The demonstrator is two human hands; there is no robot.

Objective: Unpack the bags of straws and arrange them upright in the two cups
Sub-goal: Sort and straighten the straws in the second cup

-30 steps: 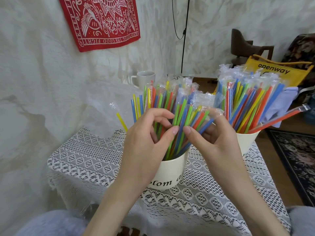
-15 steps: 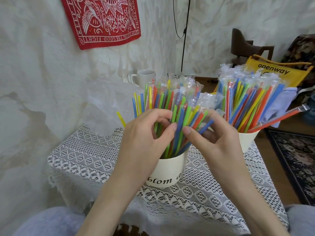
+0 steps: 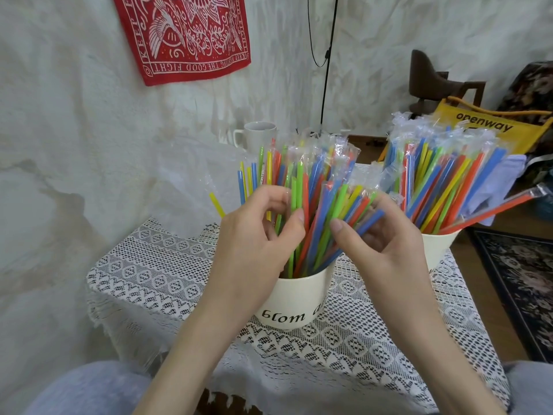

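Pretty soft, even daylight — no harsh shadows, just faint ones on the wall point(image 3: 74, 145). Sharp in the middle, edges bend from the wide lens.

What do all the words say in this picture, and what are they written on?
"blom a": black letters on the near cream cup; the right hand hides the rest.
"openway": black letters on the yellow bag.
"THE GOOD FIGHT": white letters, upside down, along the lower border of the red cloth on the wall.
"KEEP F": on that cloth's left border, cut off by the picture's edge.
More lettering on its right border is too small to read.
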